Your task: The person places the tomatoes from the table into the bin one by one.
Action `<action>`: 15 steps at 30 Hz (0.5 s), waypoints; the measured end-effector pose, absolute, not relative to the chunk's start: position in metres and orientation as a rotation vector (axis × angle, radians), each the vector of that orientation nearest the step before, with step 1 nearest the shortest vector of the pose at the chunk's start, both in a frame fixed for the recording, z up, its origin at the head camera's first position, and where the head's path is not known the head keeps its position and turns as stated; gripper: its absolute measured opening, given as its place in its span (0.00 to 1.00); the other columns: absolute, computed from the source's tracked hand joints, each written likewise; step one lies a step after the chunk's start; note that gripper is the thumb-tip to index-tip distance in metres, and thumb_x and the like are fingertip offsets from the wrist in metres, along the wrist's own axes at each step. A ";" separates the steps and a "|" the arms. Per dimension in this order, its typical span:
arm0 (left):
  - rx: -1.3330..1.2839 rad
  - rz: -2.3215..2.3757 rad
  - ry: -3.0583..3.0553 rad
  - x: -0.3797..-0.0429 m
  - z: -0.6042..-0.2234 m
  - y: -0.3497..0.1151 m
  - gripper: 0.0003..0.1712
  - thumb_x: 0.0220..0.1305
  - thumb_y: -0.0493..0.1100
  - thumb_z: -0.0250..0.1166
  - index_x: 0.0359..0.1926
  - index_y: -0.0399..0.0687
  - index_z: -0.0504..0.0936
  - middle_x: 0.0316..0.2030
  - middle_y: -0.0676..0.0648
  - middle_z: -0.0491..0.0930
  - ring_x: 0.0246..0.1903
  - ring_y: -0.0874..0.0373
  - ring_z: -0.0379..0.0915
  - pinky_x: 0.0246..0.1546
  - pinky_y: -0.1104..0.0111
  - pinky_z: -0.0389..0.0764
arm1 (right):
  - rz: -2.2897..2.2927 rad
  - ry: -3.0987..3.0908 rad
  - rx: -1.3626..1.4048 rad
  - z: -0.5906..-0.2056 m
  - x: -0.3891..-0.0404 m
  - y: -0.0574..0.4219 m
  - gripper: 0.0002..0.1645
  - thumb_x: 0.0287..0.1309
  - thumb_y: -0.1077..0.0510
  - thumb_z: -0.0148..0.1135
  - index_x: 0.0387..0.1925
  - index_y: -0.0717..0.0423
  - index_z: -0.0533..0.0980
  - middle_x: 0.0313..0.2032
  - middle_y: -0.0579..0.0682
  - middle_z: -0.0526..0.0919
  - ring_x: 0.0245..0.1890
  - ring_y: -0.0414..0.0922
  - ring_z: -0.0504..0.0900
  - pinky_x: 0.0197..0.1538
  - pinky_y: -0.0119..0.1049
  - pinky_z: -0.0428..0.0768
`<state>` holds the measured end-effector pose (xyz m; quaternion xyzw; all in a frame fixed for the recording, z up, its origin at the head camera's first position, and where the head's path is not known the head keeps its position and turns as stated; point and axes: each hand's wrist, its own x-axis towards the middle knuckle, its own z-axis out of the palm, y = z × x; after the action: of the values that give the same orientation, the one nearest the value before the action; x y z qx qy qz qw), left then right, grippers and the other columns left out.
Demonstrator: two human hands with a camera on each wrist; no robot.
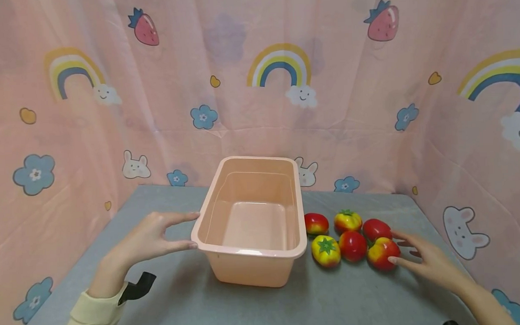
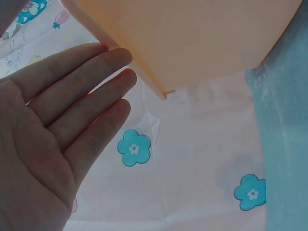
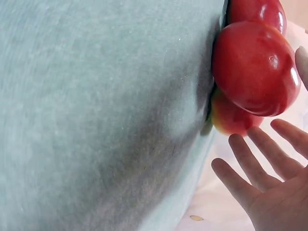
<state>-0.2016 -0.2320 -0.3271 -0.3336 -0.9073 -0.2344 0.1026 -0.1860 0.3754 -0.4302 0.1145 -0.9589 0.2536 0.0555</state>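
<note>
A pale peach plastic basin (image 1: pixel 251 270) stands upright in the middle of the table. My left hand (image 1: pixel 144 238) is at its left side, thumb and fingertips right at the rim. In the left wrist view the fingers (image 2: pixel 91 91) extend straight beside the basin wall (image 2: pixel 207 43). On the right, my right hand (image 1: pixel 431 259) reaches around a red-and-yellow toy tomato (image 1: pixel 383 255), thumb near its front and fingers toward its back. The right wrist view shows those fingers (image 3: pixel 267 159) spread and extended below a glossy red tomato (image 3: pixel 255 67).
Several other toy tomatoes cluster between the basin and my right hand, including a yellow one with a green calyx (image 1: pixel 325 251) and a red one (image 1: pixel 352 246). The grey table (image 1: pixel 183 308) is backed by a pink patterned curtain (image 1: pixel 250 134).
</note>
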 end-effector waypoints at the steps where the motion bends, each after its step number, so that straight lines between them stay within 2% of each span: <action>1: -0.986 -0.694 -2.674 -0.202 -0.327 -0.232 0.35 0.51 0.63 0.69 0.58 0.53 0.79 0.53 0.57 0.80 0.53 0.60 0.78 0.50 0.58 0.80 | 0.779 -2.916 0.347 -0.431 -0.186 0.375 0.42 0.54 0.43 0.67 0.63 0.61 0.65 0.58 0.67 0.72 0.48 0.63 0.77 0.44 0.58 0.80; 15: -0.973 -0.751 -2.660 -0.203 -0.330 -0.231 0.35 0.50 0.62 0.70 0.57 0.53 0.79 0.52 0.57 0.80 0.52 0.60 0.78 0.50 0.57 0.80 | 0.832 -2.941 0.305 -0.433 -0.185 0.376 0.39 0.55 0.41 0.65 0.61 0.59 0.68 0.57 0.65 0.74 0.47 0.59 0.79 0.44 0.53 0.82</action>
<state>-0.2026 -0.2305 -0.3300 -0.3300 -0.9028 -0.2549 0.1055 -0.1854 0.3759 -0.4330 0.0993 -0.9569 0.2708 0.0349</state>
